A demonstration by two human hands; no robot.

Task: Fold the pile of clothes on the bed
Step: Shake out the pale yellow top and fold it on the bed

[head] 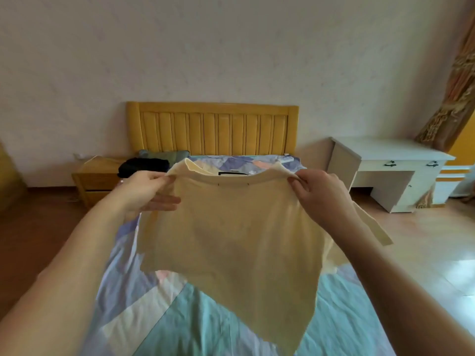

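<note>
Over the bed (pixel 144 299), we are pinching a shirt (pixel 231 227) by its shoulders, left hand (pixel 144 188) and right hand (pixel 318 194), likely laying it flat next.

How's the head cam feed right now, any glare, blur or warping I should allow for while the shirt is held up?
Head view: wide-angle warping bends the curtain at the edge; window glare washes the floor at right; the cream shirt is softly lit and slightly soft-focused, its lower edge smeared; left hand and right hand read clearly.

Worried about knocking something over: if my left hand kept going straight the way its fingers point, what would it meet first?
Probably the cream shirt itself: the left hand pinches its shoulder, fingers pointing right across the cloth. Depth is unclear.
</note>
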